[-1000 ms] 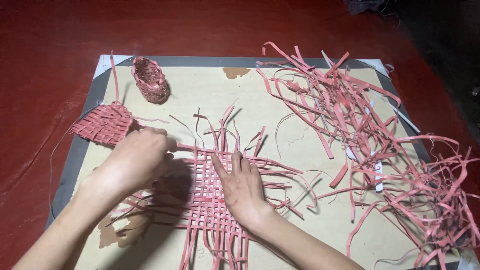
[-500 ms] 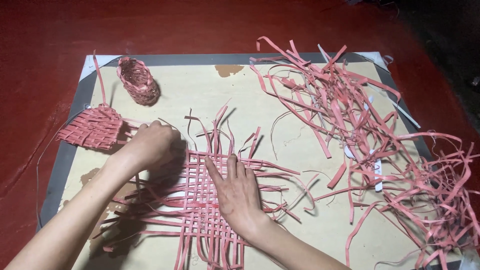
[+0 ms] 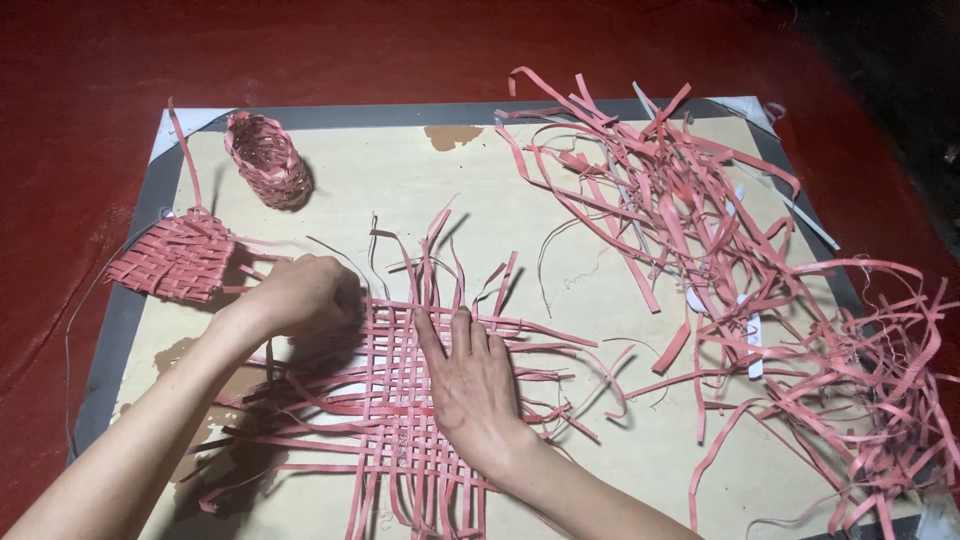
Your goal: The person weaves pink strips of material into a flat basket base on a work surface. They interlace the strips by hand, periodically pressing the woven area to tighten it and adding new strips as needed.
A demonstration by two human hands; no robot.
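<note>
Head view looks down on a pale board (image 3: 560,200) with a grey border, lying on a red floor (image 3: 400,50). At the upper left of the frame a small woven basket (image 3: 268,160) of pink strips lies tipped on its side; its inside cannot be made out. Below it, at the left edge of the board, lies a small flat woven piece (image 3: 172,258) with one strip sticking up. In the lower middle sits the half-woven mat (image 3: 395,385), a lattice of pink strips with loose ends fanning out on all sides. The right hand (image 3: 470,385) lies flat and spread on the mat's middle, fingers released and pressing down, gripping nothing. The left hand (image 3: 300,295) is curled at the mat's upper left corner, fingers bent around the strip ends there; just which strip it pinches is hidden under the knuckles. A large tangled heap of loose pink strips (image 3: 720,260) fills the right half of the board, well apart from both hands, with a few white slips (image 3: 752,335) among them. The mat's lower ends and both forearms are cut off by the bottom edge, and the heap runs out of the frame at the lower right.
</note>
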